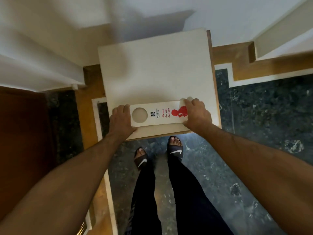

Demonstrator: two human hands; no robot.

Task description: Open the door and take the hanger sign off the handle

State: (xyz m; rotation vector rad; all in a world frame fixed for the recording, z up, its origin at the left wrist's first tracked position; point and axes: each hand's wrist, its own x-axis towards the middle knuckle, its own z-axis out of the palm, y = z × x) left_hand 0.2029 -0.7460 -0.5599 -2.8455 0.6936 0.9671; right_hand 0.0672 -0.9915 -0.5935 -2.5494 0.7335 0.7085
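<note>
A white door hanger sign [158, 115] with a round hole, red "Please do not disturb" lettering and a red figure lies flat near the front edge of a white-topped small table [152, 68]. My left hand [121, 118] grips the sign's hole end, thumb under the edge. My right hand [196, 115] holds the other end, fingers over the red figure. A dark brown door [22, 133] stands at the left edge of the view. Its handle is not visible.
I stand right at the table on dark green marble floor [262, 116] with tan and white border strips. My feet in black slides [175, 147] are just below the table's front edge. White walls and a white ledge [279, 39] surround the table.
</note>
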